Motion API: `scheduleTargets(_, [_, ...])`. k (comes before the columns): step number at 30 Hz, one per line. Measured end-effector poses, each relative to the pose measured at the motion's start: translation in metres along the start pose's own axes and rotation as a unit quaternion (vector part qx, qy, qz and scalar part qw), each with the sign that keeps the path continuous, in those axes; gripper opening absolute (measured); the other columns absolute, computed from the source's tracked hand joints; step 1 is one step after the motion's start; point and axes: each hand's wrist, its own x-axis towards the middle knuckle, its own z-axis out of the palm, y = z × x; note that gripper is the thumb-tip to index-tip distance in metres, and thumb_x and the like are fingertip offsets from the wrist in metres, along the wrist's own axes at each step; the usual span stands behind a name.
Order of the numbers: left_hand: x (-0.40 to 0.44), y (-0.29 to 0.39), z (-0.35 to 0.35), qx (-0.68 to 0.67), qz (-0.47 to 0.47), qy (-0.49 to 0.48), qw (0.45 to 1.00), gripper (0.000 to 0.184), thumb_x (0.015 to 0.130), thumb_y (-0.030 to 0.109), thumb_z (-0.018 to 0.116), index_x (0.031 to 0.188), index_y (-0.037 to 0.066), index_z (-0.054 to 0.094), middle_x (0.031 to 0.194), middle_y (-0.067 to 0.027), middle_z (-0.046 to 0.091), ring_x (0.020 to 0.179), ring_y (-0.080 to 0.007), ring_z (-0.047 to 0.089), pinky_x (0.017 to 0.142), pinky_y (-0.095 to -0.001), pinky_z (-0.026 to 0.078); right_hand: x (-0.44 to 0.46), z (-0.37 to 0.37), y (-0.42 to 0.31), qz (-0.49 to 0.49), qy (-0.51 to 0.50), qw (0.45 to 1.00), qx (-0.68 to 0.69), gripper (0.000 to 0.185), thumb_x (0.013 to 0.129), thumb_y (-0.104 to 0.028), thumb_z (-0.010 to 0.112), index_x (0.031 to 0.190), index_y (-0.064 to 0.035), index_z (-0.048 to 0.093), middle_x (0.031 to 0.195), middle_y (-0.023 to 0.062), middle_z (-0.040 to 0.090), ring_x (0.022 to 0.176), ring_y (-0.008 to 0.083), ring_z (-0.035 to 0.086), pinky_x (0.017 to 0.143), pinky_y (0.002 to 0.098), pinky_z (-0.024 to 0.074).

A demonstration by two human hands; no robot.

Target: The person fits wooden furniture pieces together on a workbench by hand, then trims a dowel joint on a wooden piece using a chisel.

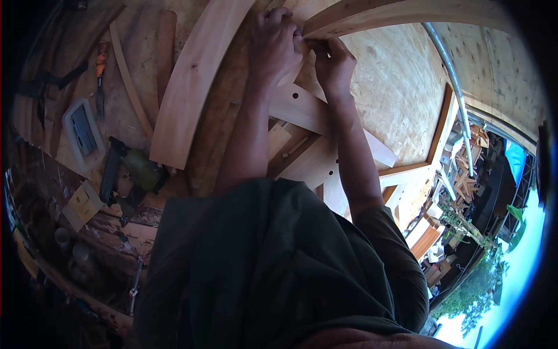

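Through the head camera I see my left hand (274,49) and right hand (336,65) close together. The fingers of both are bent inward. The right thumb and a finger come near each other by the wood's end, but I cannot tell what they pinch. The left fingertips are hidden, so I cannot tell there either.

The curved wooden piece (401,13) starts right at the fingers and sweeps off to their right. I think it is stiff and a bit heavy on its long side, so it could tip or twist if held only at this end. I would put one hand near the middle and grip the flat sides, not the edges. It looks dry, so it should not slip much.

Just below the fingers is a board with a dark hole (311,110). Left of them lies a wide board (200,75), and farther left an orange-handled tool (100,64). The counter (395,87) shows to their right.
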Motion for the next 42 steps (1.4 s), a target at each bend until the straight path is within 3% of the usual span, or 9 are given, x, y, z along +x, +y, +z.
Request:
scheduleTargets(11, [0.000, 0.007, -0.004, -0.031, -0.006, 0.034, 0.999, 0.016, 0.084, 0.009, 0.067, 0.093, 0.011, 0.081, 0.138, -0.0090, 0.059, 0.124, -0.0341, 0.051, 0.107, -0.0427, 0.045, -0.003, 0.005, -0.001, 0.012, 0.027, 0.999, 0.019, 0.007, 0.081, -0.003, 0.077, 0.086, -0.0038, 0.072, 0.082, 0.0123, 0.073, 0.072, 0.0289, 0.072, 0.065, 0.0368, 0.0558])
scheduleTargets(23, [0.000, 0.010, 0.009, 0.025, -0.055, 0.087, 0.994, 0.014, 0.084, 0.014, 0.072, 0.093, 0.012, 0.081, 0.125, -0.0078, 0.067, 0.117, -0.0327, 0.056, 0.101, -0.0424, 0.049, -0.002, 0.004, -0.005, 0.026, 0.017, 0.999, -0.009, 0.008, 0.081, -0.003, 0.077, 0.088, -0.0047, 0.073, 0.084, 0.0127, 0.073, 0.074, 0.0298, 0.072, 0.066, 0.0370, 0.0557])
scheduleTargets(26, [0.001, 0.004, 0.009, -0.012, -0.034, 0.064, 0.997, 0.016, 0.082, 0.013, 0.074, 0.096, 0.011, 0.081, 0.125, -0.0067, 0.065, 0.120, -0.0324, 0.054, 0.106, -0.0453, 0.045, -0.003, 0.005, -0.002, 0.025, 0.016, 1.000, 0.004, 0.007, 0.081, -0.003, 0.076, 0.087, -0.0042, 0.073, 0.084, 0.0129, 0.073, 0.074, 0.0306, 0.072, 0.067, 0.0373, 0.0556])
scheduleTargets(32, [0.002, 0.004, 0.007, 0.004, 0.002, 0.088, 0.996, 0.012, 0.084, 0.015, 0.073, 0.090, 0.010, 0.081, 0.123, -0.0096, 0.068, 0.112, -0.0339, 0.058, 0.099, -0.0426, 0.049, -0.004, 0.006, 0.002, 0.023, 0.019, 1.000, 0.009, 0.006, 0.081, -0.003, 0.077, 0.085, -0.0034, 0.072, 0.083, 0.0136, 0.073, 0.073, 0.0307, 0.072, 0.066, 0.0373, 0.0555])
scheduleTargets(42, [0.003, 0.008, 0.012, -0.024, -0.079, 0.131, 0.988, 0.015, 0.086, 0.015, 0.070, 0.096, 0.010, 0.080, 0.128, -0.0085, 0.064, 0.115, -0.0319, 0.058, 0.099, -0.0436, 0.049, -0.006, 0.007, 0.004, 0.038, 0.026, 0.998, 0.032, 0.010, 0.079, -0.003, 0.078, 0.087, -0.0027, 0.072, 0.084, 0.0132, 0.073, 0.073, 0.0293, 0.072, 0.067, 0.0374, 0.0562])
